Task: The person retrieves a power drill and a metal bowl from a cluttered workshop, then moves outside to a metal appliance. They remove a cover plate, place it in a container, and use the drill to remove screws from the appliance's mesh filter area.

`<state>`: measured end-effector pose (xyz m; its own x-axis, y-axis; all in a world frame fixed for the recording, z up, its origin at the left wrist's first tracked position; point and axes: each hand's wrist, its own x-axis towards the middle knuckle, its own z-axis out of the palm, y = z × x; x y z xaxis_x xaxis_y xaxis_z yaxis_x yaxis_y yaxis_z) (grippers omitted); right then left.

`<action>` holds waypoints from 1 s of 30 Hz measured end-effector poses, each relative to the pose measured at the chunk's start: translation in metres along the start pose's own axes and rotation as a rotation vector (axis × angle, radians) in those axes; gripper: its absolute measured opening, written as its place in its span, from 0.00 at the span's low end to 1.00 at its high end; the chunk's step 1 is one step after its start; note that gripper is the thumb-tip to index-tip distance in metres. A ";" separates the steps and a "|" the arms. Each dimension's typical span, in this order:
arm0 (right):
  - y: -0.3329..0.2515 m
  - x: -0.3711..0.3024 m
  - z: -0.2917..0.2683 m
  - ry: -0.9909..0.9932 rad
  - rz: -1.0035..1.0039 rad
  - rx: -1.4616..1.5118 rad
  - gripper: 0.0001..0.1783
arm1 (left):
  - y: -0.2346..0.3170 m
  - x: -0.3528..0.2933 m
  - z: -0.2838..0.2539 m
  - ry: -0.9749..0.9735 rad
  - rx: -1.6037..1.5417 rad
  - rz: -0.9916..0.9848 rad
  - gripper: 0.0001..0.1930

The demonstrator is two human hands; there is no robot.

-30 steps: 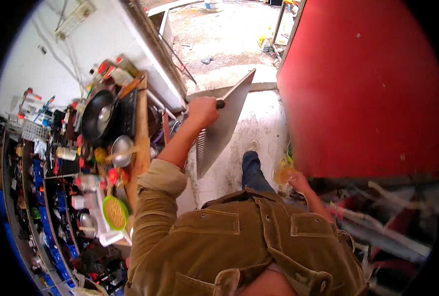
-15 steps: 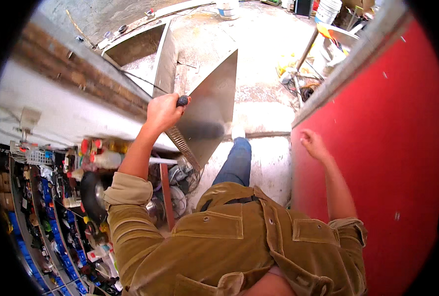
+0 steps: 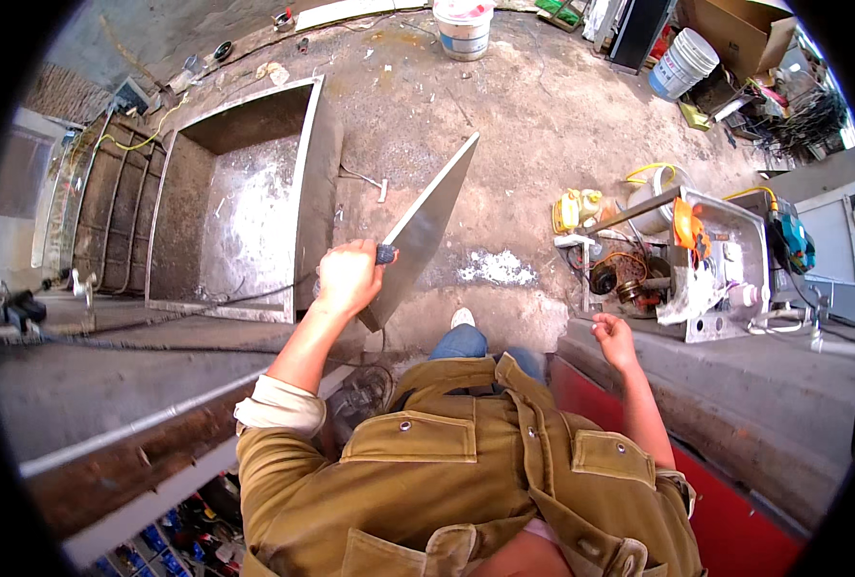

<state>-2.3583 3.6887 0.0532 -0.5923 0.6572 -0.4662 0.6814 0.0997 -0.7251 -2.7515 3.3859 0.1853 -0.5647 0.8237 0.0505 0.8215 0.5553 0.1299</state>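
My left hand is closed round the black grip of a large metal trowel. Its wide flat blade stands on edge, tilted away to the upper right, above the dirty concrete floor. Most of the grip is hidden in my fist; only its dark end sticks out. My right hand hangs free at my other side, fingers loosely bent, with nothing visible in it. Nearest to it, though apart from it, is a metal sink holding assorted odds and ends.
A big open metal basin lies left of the trowel. Two white buckets and a cardboard box are further off. A yellow container stands by the sink. Cables cross the left side; a red panel is behind me.
I have stepped forward through the doorway, so the red panel and the shelves now lie further back. The trowel has turned, and its blade looks narrower. My left hand keeps its hold.
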 end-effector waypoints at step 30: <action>-0.524 0.855 -0.036 -0.160 -0.314 -0.143 0.12 | -0.382 0.742 -0.012 0.072 -0.083 -0.332 0.07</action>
<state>-3.2061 4.2257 0.0527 -0.8340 0.4537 -0.3140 0.5022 0.3886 -0.7725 -3.4853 3.7832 0.1845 -0.8068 0.5876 0.0616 0.5842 0.7780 0.2309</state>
